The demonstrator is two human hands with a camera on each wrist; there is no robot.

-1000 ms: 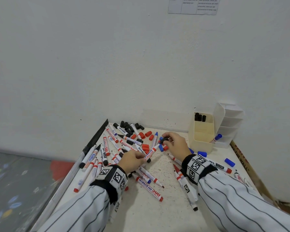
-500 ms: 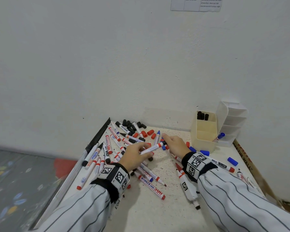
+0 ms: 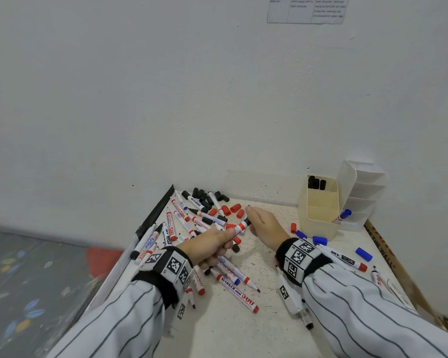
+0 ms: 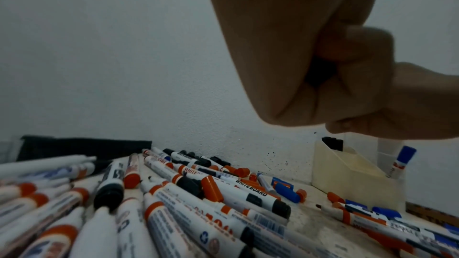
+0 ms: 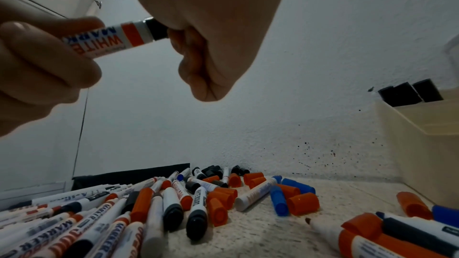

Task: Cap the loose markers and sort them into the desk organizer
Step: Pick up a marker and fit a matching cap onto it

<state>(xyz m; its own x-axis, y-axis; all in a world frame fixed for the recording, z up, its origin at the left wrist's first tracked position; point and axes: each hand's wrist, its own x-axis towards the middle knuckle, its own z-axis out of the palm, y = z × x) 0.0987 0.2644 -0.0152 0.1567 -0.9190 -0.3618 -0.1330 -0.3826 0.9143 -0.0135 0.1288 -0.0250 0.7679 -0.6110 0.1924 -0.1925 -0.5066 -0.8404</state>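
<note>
Above the pile, my left hand grips the barrel of a white whiteboard marker with a red band. My right hand pinches a black cap that sits on the marker's end. The right wrist view shows the marker, the cap and my curled right fingers close up. In the left wrist view my left hand is a closed fist that hides the marker. The cream organizer bin at the back right holds three black-capped markers.
Several loose markers and red, black and blue caps cover the left and middle of the table. A white tiered organizer holds one blue-capped marker. Walls close in behind and to the right; the table's left edge drops off.
My left hand lifted the marker off the pile. My right hand picked a black cap from the table and brought it onto the marker's end.
</note>
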